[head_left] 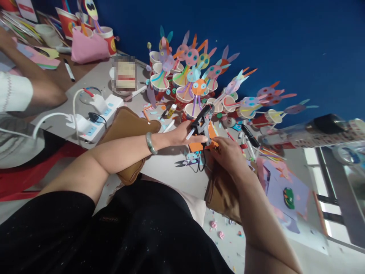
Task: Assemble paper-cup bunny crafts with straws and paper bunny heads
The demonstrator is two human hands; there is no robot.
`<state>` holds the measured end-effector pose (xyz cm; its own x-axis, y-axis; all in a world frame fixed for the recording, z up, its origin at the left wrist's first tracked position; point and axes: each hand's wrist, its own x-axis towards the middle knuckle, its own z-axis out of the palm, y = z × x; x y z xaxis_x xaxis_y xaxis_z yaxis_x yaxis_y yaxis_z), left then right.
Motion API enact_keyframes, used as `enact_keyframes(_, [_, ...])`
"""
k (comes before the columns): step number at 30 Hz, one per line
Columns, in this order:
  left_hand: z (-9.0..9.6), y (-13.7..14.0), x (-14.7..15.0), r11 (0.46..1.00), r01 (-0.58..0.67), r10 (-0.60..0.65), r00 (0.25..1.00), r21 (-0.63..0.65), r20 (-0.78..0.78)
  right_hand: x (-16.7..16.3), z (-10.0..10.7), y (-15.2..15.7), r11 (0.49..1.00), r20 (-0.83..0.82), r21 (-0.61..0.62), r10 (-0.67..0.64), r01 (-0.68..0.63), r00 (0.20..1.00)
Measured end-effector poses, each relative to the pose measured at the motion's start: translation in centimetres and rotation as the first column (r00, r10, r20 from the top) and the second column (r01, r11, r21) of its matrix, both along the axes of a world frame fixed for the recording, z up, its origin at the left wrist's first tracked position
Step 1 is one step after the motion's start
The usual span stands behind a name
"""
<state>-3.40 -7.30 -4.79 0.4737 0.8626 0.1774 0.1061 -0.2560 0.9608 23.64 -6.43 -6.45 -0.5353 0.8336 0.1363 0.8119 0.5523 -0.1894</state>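
Note:
My left hand (182,134), a bangle on its wrist, is closed around a black and grey hot glue gun (203,121). A whitish glue stick (190,133) pokes out of the gun's end near my fingers. Just right of the gun's handle, the fingers of my right hand (229,152) are closed at an orange paper piece (214,144); their tips are partly hidden. More orange paper (196,147) lies beneath the gun. A black cord loops down beside small thread snips (186,163) on the table.
Paper cups with colourful bunny-faced figures (199,87) crowd the table along the blue wall. Brown cushions (129,125) lie by both forearms. A white power strip (99,118) with plugs sits left, near another person's arm (42,91). A clear bottle (310,133) and purple paper (296,190) are right.

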Motion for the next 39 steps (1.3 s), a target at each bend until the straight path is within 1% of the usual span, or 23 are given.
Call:
enact_keyframes(2, [-0.1,0.2,-0.1,1.0,-0.017,0.017,1.0,0.018,0.017,0.3,-0.7,1.1,0.992,0.182,0.008,0.119,-0.123,0.976])
enact_keyframes(5, [-0.5,0.6,0.0,0.999,-0.035,0.033,0.996,0.03,0.086,-0.3,-1.2,1.9,0.965,0.335,0.059,0.22,-0.254,0.916])
enact_keyframes(9, [-1.1,0.8,0.0,0.998,-0.058,0.055,0.993,0.029,0.109,-0.9,-1.1,2.3,0.924,0.424,0.103,0.293,-0.367,0.857])
enact_keyframes(12, [-1.3,0.9,-0.1,0.999,-0.034,0.031,0.996,0.04,0.083,-0.7,-1.2,2.4,0.908,0.467,0.131,0.298,-0.398,0.833])
enact_keyframes(14, [-1.4,1.0,-0.2,0.998,-0.033,0.029,0.997,0.057,0.074,-0.5,-1.2,2.5,0.904,0.463,0.164,0.282,-0.395,0.84])
enact_keyframes(18, [-1.5,1.2,-0.1,0.994,-0.062,0.056,0.996,0.088,0.065,-0.2,-0.8,2.2,0.897,0.406,0.254,0.24,-0.362,0.882])
enact_keyframes(20, [-1.7,1.2,-0.1,0.994,-0.06,0.054,0.997,0.097,0.057,0.3,-0.2,1.6,0.891,0.375,0.307,0.21,-0.334,0.903])
enact_keyframes(22, [-2.0,1.3,-0.1,0.992,-0.057,0.051,0.997,0.109,0.06,1.0,0.6,0.8,0.89,0.339,0.362,0.152,-0.278,0.928])
enact_keyframes(26, [-2.5,1.5,-0.1,0.987,-0.066,0.06,0.997,0.147,0.045,3.3,2.1,-1.1,0.896,0.23,0.44,-0.047,-0.061,0.972])
enact_keyframes(28, [-2.6,1.6,-0.1,0.986,-0.062,0.055,0.997,0.158,0.048,5.0,2.6,-1.9,0.882,0.17,0.467,-0.168,0.071,0.971])
enact_keyframes(29, [-2.6,1.6,-0.2,0.985,-0.06,0.053,0.998,0.163,0.046,6.0,2.9,-2.3,0.866,0.138,0.478,-0.237,0.145,0.962])
enact_keyframes(31, [-2.4,1.6,-0.2,0.984,-0.057,0.053,0.998,0.172,0.025,8.2,3.4,-2.7,0.815,0.053,0.491,-0.379,0.307,0.924])
enact_keyframes(32, [-2.4,1.5,-0.2,0.984,-0.052,0.051,0.999,0.172,0.01,9.4,3.6,-2.8,0.778,0.007,0.492,-0.453,0.391,0.891])
enact_keyframes(34, [-2.4,1.5,-0.1,0.986,-0.043,0.044,0.999,0.164,-0.004,12.0,4.1,-2.7,0.649,-0.105,0.509,-0.606,0.565,0.789])
enact_keyframes(36, [-2.6,1.6,0.0,0.987,-0.046,0.046,0.999,0.152,0.003,14.7,4.4,-2.6,0.498,-0.206,0.527,-0.711,0.689,0.672])
enact_keyframes(37, [-2.7,1.6,0.0,0.988,-0.051,0.05,0.999,0.147,0.006,16.1,4.6,-2.6,0.438,-0.242,0.537,-0.739,0.721,0.629])
enact_keyframes(39, [-3.1,1.7,0.1,0.988,-0.057,0.059,0.998,0.141,-0.005,18.6,4.7,-2.8,0.349,-0.273,0.576,-0.77,0.739,0.576])
